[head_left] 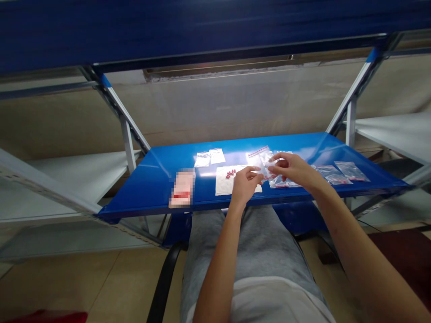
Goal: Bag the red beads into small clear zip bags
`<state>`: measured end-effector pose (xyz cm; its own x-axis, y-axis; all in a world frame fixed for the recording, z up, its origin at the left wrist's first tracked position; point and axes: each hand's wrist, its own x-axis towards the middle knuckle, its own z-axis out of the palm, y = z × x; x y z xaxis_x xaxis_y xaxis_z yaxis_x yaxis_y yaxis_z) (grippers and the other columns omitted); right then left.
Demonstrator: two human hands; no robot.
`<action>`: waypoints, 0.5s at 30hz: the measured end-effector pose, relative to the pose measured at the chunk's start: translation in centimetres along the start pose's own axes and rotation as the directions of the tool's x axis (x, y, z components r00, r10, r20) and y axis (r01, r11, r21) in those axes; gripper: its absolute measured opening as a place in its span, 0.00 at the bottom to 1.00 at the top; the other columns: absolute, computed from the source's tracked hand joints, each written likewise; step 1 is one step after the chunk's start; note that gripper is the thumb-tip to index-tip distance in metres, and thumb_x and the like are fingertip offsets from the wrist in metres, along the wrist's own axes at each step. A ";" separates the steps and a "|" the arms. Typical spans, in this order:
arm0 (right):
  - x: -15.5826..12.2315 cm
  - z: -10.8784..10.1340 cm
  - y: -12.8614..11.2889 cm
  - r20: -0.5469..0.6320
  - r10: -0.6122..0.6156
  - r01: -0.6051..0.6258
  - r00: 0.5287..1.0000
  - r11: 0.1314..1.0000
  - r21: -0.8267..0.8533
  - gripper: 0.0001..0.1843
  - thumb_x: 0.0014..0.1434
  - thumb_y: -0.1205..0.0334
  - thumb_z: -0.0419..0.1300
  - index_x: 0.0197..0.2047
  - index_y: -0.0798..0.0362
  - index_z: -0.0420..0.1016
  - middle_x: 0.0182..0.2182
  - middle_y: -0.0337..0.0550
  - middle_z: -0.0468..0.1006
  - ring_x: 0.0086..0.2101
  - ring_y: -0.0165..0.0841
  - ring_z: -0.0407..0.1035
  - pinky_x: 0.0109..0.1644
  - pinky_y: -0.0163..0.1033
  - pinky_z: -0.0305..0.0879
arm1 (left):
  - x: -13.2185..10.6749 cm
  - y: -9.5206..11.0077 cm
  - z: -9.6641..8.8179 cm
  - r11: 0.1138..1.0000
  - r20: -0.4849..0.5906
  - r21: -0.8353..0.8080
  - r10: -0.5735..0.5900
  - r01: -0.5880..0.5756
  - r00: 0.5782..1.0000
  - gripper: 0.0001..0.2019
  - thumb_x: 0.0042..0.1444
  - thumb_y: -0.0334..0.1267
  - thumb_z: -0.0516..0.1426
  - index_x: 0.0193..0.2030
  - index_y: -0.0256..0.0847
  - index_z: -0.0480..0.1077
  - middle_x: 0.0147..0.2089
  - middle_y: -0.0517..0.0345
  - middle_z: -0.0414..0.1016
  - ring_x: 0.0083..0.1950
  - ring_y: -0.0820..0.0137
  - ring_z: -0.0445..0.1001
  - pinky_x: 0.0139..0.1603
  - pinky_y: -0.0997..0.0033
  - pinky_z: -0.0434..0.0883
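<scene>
Over the blue shelf, my right hand point(291, 168) pinches a small clear zip bag point(265, 164) between thumb and fingers. My left hand point(247, 180) is closed at the bag's lower left side, its fingertips gripping the plastic. Some red shows low in the bag, partly hidden by my fingers. Under and left of my left hand lies a white sheet point(222, 186), with several small red pieces point(230, 173) on it. Behind the bag lies another clear zip bag with a red seal line point(258, 152). More clear bags point(284, 183) lie below my right hand.
Two small bags point(202, 159) lie at the back left of the blue shelf point(161, 166). A pixelated pinkish item point(182, 188) sits near its left front edge. Clear bags with red contents point(352, 171) lie at the right. Metal posts point(352, 96) and an upper blue shelf point(215, 31) frame the space.
</scene>
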<state>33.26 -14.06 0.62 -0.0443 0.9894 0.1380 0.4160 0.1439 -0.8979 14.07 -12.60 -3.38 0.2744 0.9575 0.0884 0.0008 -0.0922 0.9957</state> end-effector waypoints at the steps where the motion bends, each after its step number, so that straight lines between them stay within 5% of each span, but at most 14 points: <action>1: 0.1 -1.4 0.9 -0.047 0.006 -0.007 0.999 1.000 -0.012 0.22 0.51 0.50 0.72 0.44 0.54 0.75 0.26 0.44 0.80 0.28 0.37 0.75 0.24 0.34 0.68 | 1.1 -0.2 1.3 1.000 0.014 0.025 -0.005 0.005 1.000 0.10 0.58 0.33 0.63 0.47 0.37 0.76 0.34 0.54 0.82 0.33 0.68 0.80 0.33 0.73 0.71; 8: 2.1 -11.1 7.7 -0.359 0.079 -0.146 0.930 0.976 -0.162 0.23 0.49 0.62 0.71 0.49 0.56 0.75 0.26 0.43 0.80 0.29 0.39 0.78 0.27 0.35 0.71 | 10.2 -0.7 11.9 0.960 0.093 0.277 0.019 -0.044 0.995 0.27 0.55 0.34 0.67 0.62 0.37 0.68 0.38 0.52 0.83 0.39 0.65 0.82 0.44 0.68 0.74; 12: 4.0 -14.5 10.3 -0.360 0.102 -0.245 0.928 0.892 -0.380 0.16 0.51 0.65 0.65 0.45 0.56 0.80 0.27 0.44 0.82 0.30 0.39 0.79 0.30 0.36 0.70 | 13.5 -1.3 16.3 0.859 0.135 0.497 0.066 -0.125 0.989 0.28 0.58 0.33 0.64 0.66 0.40 0.65 0.49 0.48 0.82 0.52 0.59 0.79 0.51 0.64 0.72; 15: 5.1 -15.5 11.8 -0.308 0.084 -0.258 0.948 0.771 -0.583 0.12 0.53 0.65 0.63 0.40 0.55 0.84 0.28 0.46 0.83 0.32 0.41 0.79 0.36 0.39 0.70 | 14.3 -1.9 17.6 0.700 0.156 0.686 0.120 -0.195 0.980 0.28 0.61 0.34 0.61 0.68 0.39 0.64 0.56 0.43 0.78 0.59 0.55 0.74 0.54 0.62 0.70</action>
<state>51.98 -7.62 -2.78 0.2728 0.9443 0.1841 0.8612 -0.1544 -0.4842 34.95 -3.58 -4.44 0.4192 0.8850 0.2024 0.6071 -0.4391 0.6623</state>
